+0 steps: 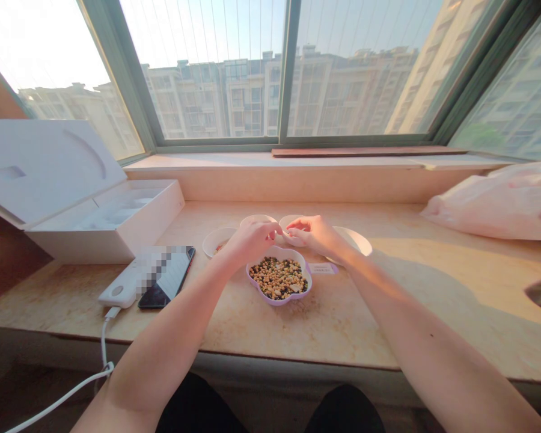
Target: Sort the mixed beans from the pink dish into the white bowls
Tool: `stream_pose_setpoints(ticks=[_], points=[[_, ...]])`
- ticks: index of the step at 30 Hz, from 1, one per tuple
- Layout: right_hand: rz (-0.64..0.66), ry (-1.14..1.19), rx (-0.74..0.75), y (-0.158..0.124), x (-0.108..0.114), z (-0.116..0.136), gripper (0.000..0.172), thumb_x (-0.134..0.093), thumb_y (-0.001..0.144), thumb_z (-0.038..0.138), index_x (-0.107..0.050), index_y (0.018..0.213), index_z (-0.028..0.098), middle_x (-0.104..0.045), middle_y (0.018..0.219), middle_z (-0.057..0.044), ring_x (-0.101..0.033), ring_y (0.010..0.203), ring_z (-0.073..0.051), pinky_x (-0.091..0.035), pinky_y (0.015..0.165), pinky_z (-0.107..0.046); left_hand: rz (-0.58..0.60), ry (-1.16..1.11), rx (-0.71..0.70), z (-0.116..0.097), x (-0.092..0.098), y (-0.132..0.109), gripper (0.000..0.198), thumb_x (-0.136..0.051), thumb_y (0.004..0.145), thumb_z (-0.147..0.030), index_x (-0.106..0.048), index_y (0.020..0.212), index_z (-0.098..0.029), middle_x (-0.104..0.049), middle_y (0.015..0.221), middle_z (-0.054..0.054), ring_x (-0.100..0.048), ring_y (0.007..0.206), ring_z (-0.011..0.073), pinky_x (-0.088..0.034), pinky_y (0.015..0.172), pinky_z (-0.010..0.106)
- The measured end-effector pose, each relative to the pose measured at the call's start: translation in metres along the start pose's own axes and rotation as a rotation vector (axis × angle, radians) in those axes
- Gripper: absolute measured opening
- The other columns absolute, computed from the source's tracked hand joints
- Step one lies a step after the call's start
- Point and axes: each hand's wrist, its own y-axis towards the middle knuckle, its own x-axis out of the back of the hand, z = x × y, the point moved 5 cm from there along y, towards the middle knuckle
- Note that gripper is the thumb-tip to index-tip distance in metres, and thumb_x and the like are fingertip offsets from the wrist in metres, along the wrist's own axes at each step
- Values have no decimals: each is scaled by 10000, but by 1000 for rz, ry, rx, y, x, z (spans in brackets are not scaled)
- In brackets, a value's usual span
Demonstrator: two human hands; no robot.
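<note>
My left hand (252,240) and my right hand (313,234) hang close together, fingertips almost meeting, over the small white bowls (256,219) at the back. Whether either hand pinches something small is hidden. Just below them sits a lilac-rimmed, flower-shaped dish (278,278) heaped with yellow and dark green beans. A white bowl (217,242) with a little food in it lies beyond my left wrist. Under my right wrist, a white plate (358,242) shows partly.
The marble windowsill counter (297,337) bears a small label card (322,269), a phone (168,278) on a white power bank (119,291) with a cable, and an open white box (108,222) at left. A pale plastic bag (491,204) lies at right, against the window ledge.
</note>
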Motion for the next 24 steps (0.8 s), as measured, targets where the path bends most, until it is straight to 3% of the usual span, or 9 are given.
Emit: stream_pose_setpoints(ticks=[5,9,15,19,21,24], points=[[345,375,-55,-6,-27,2,430,-664,858,590,-717,805,166,-480,542,40,-369,490,-102,-292,488,-262,-62,-61,-55,-4,2,1,157,-600,923,-131,-727,986,-198,-737,995,35,-642,880,139,-497,826,271],[409,531,-62,-7,-37,3,517,-744,767,668,-680,806,157,-492,613,39,-313,507,-79,-218,473,-251,-77,-70,-89,-6,2,1,158,-604,923,-116,-726,979,-198,-747,1021,35,-651,913,138,-502,846,273],[346,590,-65,-5,-35,4,535,-723,772,706,-674,835,177,-480,637,38,-297,530,-88,-240,476,-253,-118,-77,-81,-7,3,0,178,-587,939,-121,-723,1017,-206,-739,1044,35,-661,929,140,-510,885,285],[150,355,-20,-1,-21,-1,410,-642,872,586,-725,853,184,-579,649,5,-464,577,-130,-374,547,-273,-142,-96,27,-6,2,-2,277,-576,964,-196,-666,1227,-198,-715,1117,62,-663,919,149,-527,875,294],[-12,69,34,1,-9,-2,302,-628,893,467,-753,853,195,-687,754,-34,-583,698,-173,-441,654,-298,-74,-67,58,-8,-1,-4,286,-551,944,-146,-673,1201,-181,-717,1110,67,-662,913,157,-526,881,301],[-166,-276,66,3,5,-4,221,-583,907,315,-759,830,207,-764,904,-72,-650,842,-219,-453,744,-313,183,-8,21,-15,-11,-8,275,-520,891,-74,-730,1022,-193,-746,1001,41,-664,868,163,-515,819,275]])
